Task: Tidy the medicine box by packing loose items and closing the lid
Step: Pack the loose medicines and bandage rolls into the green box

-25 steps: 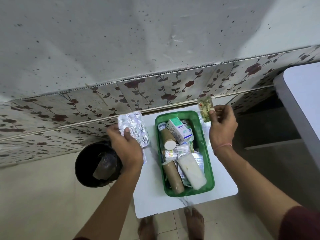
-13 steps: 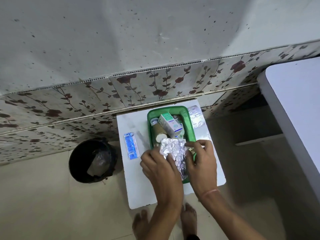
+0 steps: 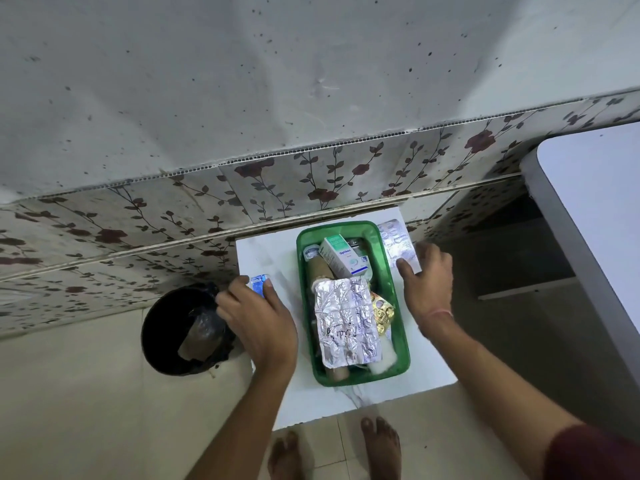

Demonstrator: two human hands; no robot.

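Observation:
The green medicine box (image 3: 401,327) sits open on a small white table (image 3: 304,396). Inside lie a large silver blister sheet (image 3: 346,323), a gold strip (image 3: 382,311), a white-and-teal carton (image 3: 341,256) and brown rolls (image 3: 320,270). My left hand (image 3: 258,320) is left of the box, its fingers closing on a small blue strip (image 3: 259,284) on the table. My right hand (image 3: 427,282) is right of the box, fingertips on a silver blister strip (image 3: 398,245) lying beside the rim. No lid is visible.
A black waste bin (image 3: 183,330) with a liner stands on the floor left of the table. A floral-tiled wall (image 3: 311,174) runs right behind it. A white counter edge (image 3: 588,209) juts in at the right. Bare feet (image 3: 381,448) stand below the table's front edge.
Both hands left the silver sheet and gold strip lying in the box and spread apart: the left went to the blue strip, the right to the silver strip beside the rim.

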